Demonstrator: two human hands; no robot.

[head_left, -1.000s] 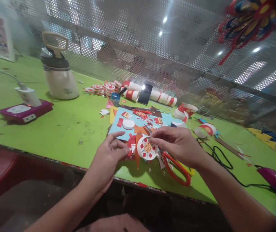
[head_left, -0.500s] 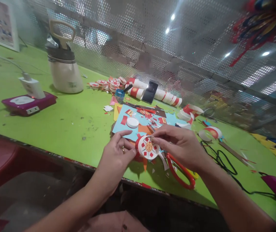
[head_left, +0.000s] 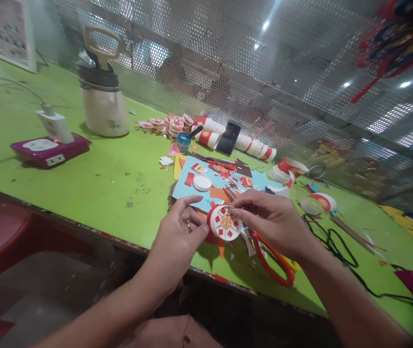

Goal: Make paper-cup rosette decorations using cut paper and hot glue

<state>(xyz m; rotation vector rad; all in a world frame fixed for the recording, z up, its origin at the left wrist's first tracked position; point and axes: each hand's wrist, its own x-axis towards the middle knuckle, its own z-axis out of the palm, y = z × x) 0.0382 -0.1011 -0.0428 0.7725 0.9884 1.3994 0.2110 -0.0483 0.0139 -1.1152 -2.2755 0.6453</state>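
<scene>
A round white paper piece (head_left: 226,223) with a red rim, red squares and a gold emblem is between my two hands. My left hand (head_left: 180,234), with a ring on one finger, pinches its left side. The thumb and forefinger of my right hand (head_left: 269,220) close on its upper right edge. Orange pointed paper shows under the piece. Scissors with red handles (head_left: 275,263) lie just below my right hand. Behind the hands, light blue paper (head_left: 184,193) carries a white round lid (head_left: 202,182) and red scraps.
A blue jar (head_left: 183,141), a phone (head_left: 228,137), red-and-white paper rolls (head_left: 246,144) and a heap of decorated discs (head_left: 175,124) stand behind. A large flask (head_left: 105,106) and a purple power strip (head_left: 52,151) are at left; black cable (head_left: 340,251) lies at right.
The whole view has shifted slightly, so the table items appear a little further right. Both hands keep the same hold on the round piece.
</scene>
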